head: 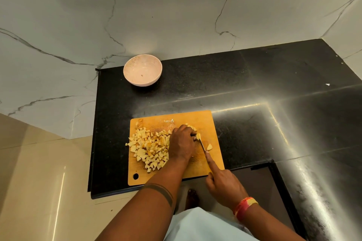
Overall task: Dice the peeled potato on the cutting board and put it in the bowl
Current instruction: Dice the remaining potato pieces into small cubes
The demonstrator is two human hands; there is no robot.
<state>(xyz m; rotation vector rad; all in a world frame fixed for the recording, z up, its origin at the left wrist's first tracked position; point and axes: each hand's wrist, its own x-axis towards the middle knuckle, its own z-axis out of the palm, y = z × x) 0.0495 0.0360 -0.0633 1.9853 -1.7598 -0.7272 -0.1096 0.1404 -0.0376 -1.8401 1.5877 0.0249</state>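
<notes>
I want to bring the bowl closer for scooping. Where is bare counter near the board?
Bare counter lies between the bowl and the cutting board's far edge, and right of the board. The board's left half is crowded with potato dice; both hands work its right half.

pale yellow potato dice (150, 148), orange cutting board (203, 121), pink bowl (142, 70), black speckled counter (244, 76)

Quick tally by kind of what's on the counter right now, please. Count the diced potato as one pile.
Bowl: 1, pink, no potato in it
Cutting board: 1
Knife: 1, in the right hand
Pile of diced potato: 1, on the board's left side
Loose potato pieces: several, by the left hand, too small to count
Total: 4 items, plus the loose pieces
</notes>
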